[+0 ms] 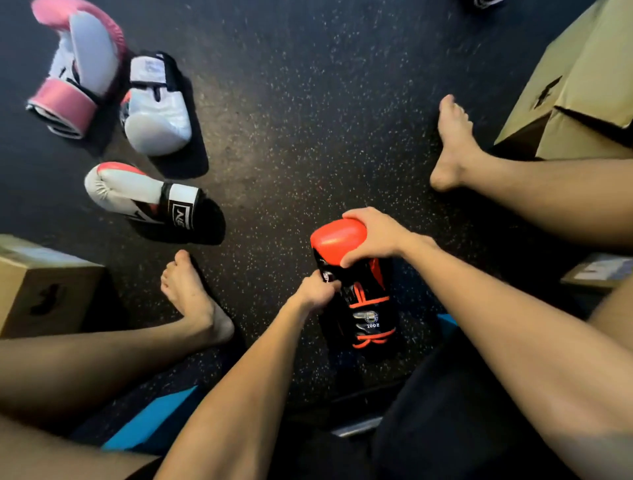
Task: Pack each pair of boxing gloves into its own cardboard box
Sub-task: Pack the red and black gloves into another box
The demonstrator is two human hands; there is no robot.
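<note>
A black boxing glove with an orange tip and orange laces point(363, 301) stands between my legs on the floor. My right hand point(373, 236) grips its orange padded end from above. My left hand point(317, 293) pinches the glove's left side near the laces. Three loose gloves lie on the floor at the upper left: a pink and white glove point(77, 65), a white glove point(157, 109), and a white glove with a black cuff point(144, 195). One cardboard box point(582, 78) stands at the upper right, another cardboard box point(41, 287) at the left edge.
The floor point(308, 102) is dark speckled rubber. My bare feet point(191, 294) point(452, 144) and legs spread to both sides. A third box's corner point(599, 270) shows at the right edge. A dark item point(484, 2) sits at the top edge.
</note>
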